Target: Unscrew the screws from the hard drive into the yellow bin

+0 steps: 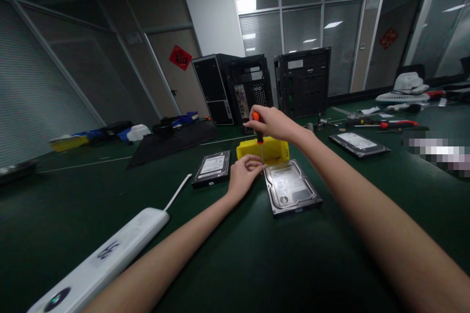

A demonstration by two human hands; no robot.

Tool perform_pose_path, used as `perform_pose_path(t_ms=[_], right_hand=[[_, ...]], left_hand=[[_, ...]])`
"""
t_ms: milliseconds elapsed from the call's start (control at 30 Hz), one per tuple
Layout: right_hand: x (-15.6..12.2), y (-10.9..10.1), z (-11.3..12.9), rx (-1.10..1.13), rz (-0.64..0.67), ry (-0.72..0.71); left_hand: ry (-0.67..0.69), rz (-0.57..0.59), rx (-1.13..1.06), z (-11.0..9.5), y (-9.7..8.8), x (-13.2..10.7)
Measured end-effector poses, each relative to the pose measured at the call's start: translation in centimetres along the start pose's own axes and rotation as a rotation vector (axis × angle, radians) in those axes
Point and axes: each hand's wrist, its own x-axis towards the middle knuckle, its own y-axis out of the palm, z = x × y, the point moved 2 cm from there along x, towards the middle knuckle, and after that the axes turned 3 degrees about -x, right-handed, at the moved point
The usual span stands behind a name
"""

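On the green table (257, 254) in front of us, the hard drive (292, 188) lies flat, label up, just before a yellow box (273, 149). Our right hand (273, 124) is closed around the top of the orange-handled screwdriver (260, 135), which stands nearly upright with its tip down at the drive's far left corner. Our left hand (244, 173) rests at that corner with its fingers curled in toward the tip. We cannot tell whether they pinch the shaft or only touch the drive's edge.

To do this well, we judge that the shaft should stand square over the screw, with the right hand pressing straight down while it turns so the bit does not slip out. The left hand should brace the drive against sliding and stay clear of the point. A second drive (213, 167) lies apart to the left.
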Motion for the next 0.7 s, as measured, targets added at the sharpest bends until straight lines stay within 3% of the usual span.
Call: perform_pose_path(t_ms=[700], right_hand=[[-0.19,0.67,-0.74,0.064,-0.041,0.069]], left_hand=[[-0.037,-0.006,-0.03,0.68,0.44,0.4]])
